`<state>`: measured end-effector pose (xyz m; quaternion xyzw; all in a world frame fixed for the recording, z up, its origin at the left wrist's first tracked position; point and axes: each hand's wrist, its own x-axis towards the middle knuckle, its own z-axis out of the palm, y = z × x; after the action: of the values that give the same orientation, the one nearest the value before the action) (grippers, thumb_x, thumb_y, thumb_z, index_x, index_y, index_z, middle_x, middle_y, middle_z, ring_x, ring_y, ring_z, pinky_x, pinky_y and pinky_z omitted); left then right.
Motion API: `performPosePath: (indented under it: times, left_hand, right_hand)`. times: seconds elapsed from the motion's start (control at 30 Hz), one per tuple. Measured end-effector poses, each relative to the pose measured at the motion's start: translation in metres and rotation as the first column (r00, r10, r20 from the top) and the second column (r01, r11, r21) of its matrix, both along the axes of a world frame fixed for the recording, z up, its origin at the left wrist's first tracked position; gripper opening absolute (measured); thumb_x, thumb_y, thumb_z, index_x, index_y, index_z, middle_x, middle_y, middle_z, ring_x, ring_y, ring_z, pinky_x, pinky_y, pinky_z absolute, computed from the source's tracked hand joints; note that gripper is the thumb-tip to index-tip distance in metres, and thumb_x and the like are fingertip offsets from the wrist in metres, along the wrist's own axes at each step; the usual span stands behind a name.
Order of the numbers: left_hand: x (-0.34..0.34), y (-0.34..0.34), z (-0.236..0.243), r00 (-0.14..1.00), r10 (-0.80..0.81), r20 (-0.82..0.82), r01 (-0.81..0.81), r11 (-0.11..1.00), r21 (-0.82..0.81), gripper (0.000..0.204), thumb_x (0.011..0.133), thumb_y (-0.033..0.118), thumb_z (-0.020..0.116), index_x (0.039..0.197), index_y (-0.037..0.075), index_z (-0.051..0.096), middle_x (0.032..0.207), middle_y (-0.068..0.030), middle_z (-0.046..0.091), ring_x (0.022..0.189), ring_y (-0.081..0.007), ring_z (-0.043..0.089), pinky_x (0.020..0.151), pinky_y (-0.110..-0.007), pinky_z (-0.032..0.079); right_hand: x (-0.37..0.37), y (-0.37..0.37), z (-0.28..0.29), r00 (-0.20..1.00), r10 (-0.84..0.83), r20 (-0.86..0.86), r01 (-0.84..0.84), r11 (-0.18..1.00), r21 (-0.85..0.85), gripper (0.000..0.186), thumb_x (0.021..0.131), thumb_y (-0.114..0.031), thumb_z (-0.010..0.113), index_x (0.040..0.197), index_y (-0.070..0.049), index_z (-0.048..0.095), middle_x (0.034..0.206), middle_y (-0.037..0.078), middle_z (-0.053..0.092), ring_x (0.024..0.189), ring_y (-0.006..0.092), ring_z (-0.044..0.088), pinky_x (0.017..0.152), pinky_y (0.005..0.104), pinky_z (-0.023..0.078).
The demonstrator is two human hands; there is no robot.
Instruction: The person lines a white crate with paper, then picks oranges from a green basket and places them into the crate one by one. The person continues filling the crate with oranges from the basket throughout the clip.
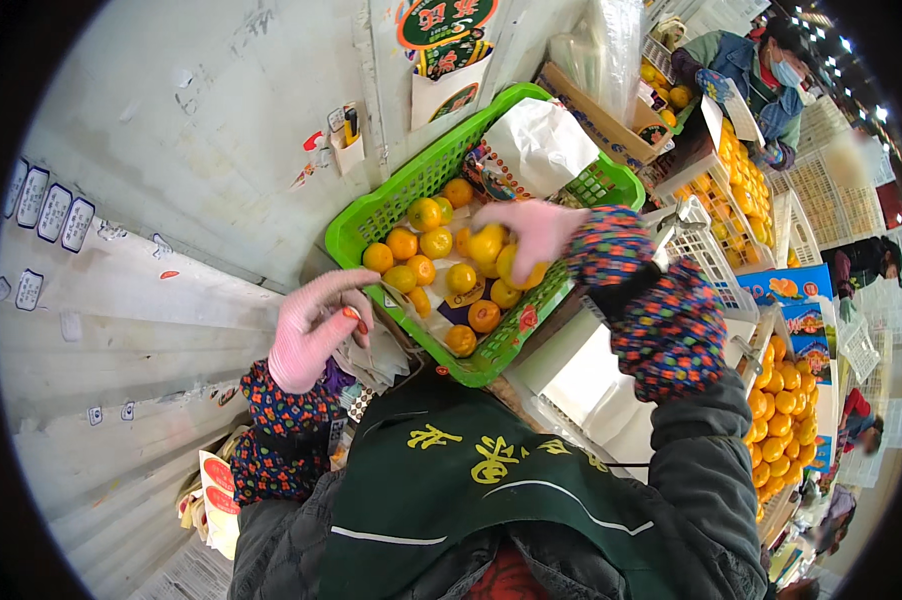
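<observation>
A green plastic basket (391,215) stands in front of me with loose mandarins (437,242) lying in it. My right hand (539,232), in a pink glove, reaches into its right part. Its fingers and thumb close around a mandarin (486,244) among the others. My left hand (316,325), also in a pink glove, hovers just outside the basket's left near rim. Its fingers are curled towards the thumb; a small reddish spot shows at the tips, and I cannot make out what, if anything, they pinch. A crumpled white sheet (543,145) covers the basket's far end.
A pale metal wall (211,150) rises on the left, with paper pockets (349,150) fixed to it. At right stand a white box (591,375), a white crate (706,250) and stacked oranges (781,420). A co-worker (756,75) handles fruit at the far right.
</observation>
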<state>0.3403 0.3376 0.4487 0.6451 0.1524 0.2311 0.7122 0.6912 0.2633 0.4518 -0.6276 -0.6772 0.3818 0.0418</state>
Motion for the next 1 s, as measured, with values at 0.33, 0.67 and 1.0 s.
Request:
performPosePath:
  times: [0.33, 0.67, 1.0]
  left_hand:
    - [0.121, -0.006, 0.018, 0.961, -0.270, 0.059, 0.268, 0.963, 0.032, 0.095, 0.084, 0.022, 0.076, 0.158, 0.006, 0.017, 0.152, -0.0137, 0.035, 0.131, -0.0269, 0.048, 0.105, -0.037, 0.043]
    - [0.187, -0.045, -0.028, 0.782, -0.544, -0.304, 0.585, 0.809, 0.060, 0.089, 0.069, 0.009, 0.079, 0.147, 0.003, 0.037, 0.139, -0.0121, 0.050, 0.129, -0.0239, 0.050, 0.109, -0.035, 0.040]
    - [0.250, 0.020, -0.132, 0.509, -0.406, -0.759, 0.825, 0.483, 0.294, 0.095, 0.061, 0.013, 0.089, 0.144, 0.004, 0.043, 0.133, -0.0136, 0.055, 0.121, -0.0242, 0.053, 0.102, -0.034, 0.045]
  right_hand:
    - [-0.009, -0.102, 0.025, 0.278, -0.146, -0.949, 0.562, 0.826, 0.037, 0.102, 0.063, -0.009, 0.090, 0.148, 0.000, 0.035, 0.136, 0.016, 0.056, 0.124, 0.0296, 0.056, 0.107, 0.0421, 0.044]
    - [-0.077, -0.165, -0.030, 0.238, -0.544, -0.805, 0.847, 0.521, -0.101, 0.062, 0.082, -0.019, 0.069, 0.137, 0.000, 0.049, 0.101, 0.019, 0.068, 0.076, 0.0264, 0.070, 0.064, 0.0353, 0.059]
    - [-0.090, -0.281, -0.049, 0.138, -0.547, -0.826, 0.942, 0.330, -0.061, 0.048, 0.086, -0.018, 0.066, 0.128, 0.002, 0.057, 0.097, 0.013, 0.069, 0.073, 0.0184, 0.069, 0.063, 0.0309, 0.058]
